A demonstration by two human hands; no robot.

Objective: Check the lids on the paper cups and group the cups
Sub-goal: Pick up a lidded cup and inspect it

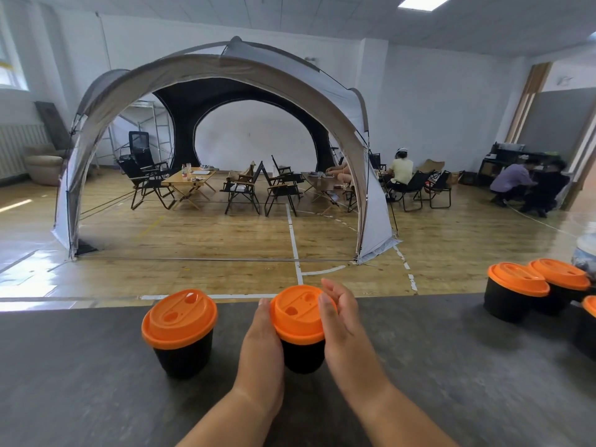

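A black paper cup with an orange lid stands near the middle of the dark grey table. My left hand wraps round its left side. My right hand lies against its right side, thumb on the lid's rim. To the left stands a second black cup with an orange lid, untouched. At the far right is a group of lidded black cups: one in front, one behind it, and a third cut off by the frame edge.
The table's far edge runs just behind the cups, with wooden floor beyond. A pale rounded object sits at the right edge behind the group. Further off stand a large tent, folding chairs and several people.
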